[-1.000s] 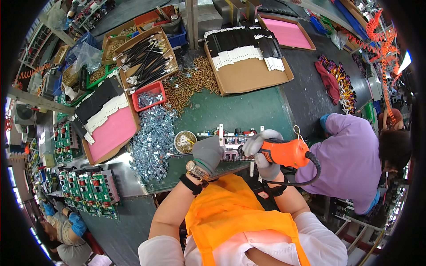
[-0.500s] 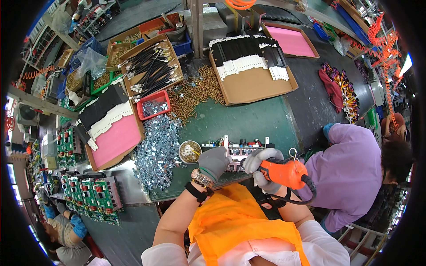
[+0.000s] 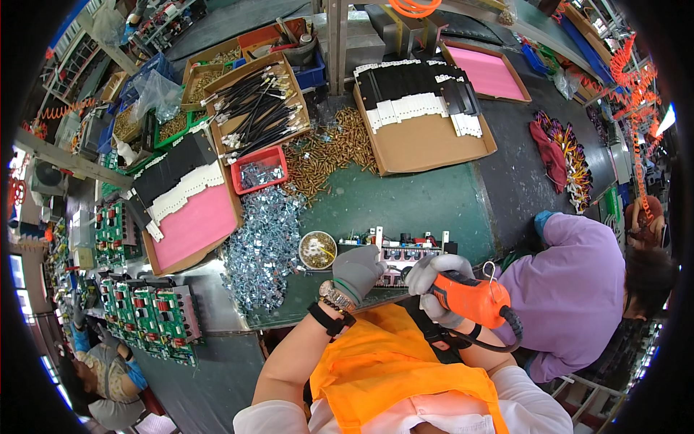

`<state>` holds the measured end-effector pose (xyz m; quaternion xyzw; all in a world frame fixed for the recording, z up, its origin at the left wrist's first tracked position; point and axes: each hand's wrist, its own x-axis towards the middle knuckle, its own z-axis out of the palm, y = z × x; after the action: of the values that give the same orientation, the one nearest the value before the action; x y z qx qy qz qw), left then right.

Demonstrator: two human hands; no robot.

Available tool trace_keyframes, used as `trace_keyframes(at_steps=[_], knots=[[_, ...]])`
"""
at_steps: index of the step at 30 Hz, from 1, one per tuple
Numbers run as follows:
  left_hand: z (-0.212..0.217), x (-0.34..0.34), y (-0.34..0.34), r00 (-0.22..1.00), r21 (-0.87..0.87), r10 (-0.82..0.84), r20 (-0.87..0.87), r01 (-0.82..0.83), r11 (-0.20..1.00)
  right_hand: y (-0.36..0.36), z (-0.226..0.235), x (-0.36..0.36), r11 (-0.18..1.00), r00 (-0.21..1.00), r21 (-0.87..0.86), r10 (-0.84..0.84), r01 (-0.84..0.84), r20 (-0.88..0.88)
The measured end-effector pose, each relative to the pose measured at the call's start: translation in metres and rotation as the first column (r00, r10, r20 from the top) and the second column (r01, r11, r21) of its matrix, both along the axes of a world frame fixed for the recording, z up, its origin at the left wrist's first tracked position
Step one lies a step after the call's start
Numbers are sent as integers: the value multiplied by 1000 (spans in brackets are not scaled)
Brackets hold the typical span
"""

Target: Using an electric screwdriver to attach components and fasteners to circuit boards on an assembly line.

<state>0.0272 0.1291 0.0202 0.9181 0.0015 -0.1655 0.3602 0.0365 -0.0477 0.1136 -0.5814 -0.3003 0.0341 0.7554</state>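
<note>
My left hand (image 3: 359,273), in a grey glove, is closed at the left front of a circuit board assembly (image 3: 410,253) with white upright brackets. Its fingertips are pressed together, and what they pinch is hidden. In a pale glove, my right hand (image 3: 434,281) wraps round an orange electric screwdriver (image 3: 473,297), which lies nearly level with its front end toward the board. The screwdriver's bit is mostly hidden by the fingers. Just left of the board stands a round tin (image 3: 317,249) of small brass-coloured screws.
Beyond the tin lie a heap of silvery metal clips (image 3: 264,246) and a pile of brass-coloured parts (image 3: 332,155). Cardboard trays hold black cables (image 3: 260,108) and black-and-white strips (image 3: 416,90). Green circuit boards (image 3: 152,315) stand left. A co-worker in purple (image 3: 567,293) sits close on my right.
The view has shifted slightly, so the bench appears farther right. The screwdriver and my right hand have drawn a little toward me. My left hand stays by the board's left front.
</note>
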Motion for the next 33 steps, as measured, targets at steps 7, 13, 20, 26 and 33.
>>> trace_keyframes(at_steps=[7,13,20,26,33], knots=[[0,3,1,1000,-9,-19,-13,19,1000,2,-2,5,998,999,42,-52,51,15],[0,4,3,999,-51,-14,-46,12,999,6,-3,4,985,990,134,-99,112,-98],[0,8,4,997,-88,-29,-65,23,996,3,-2,5,997,999,80,6,-2,-46],[-4,7,4,998,-79,-65,4,65,995,10,-3,5,997,996,-26,-76,77,47],[-5,4,4,999,-113,-36,-31,32,993,2,-5,9,993,999,111,50,-52,15]])
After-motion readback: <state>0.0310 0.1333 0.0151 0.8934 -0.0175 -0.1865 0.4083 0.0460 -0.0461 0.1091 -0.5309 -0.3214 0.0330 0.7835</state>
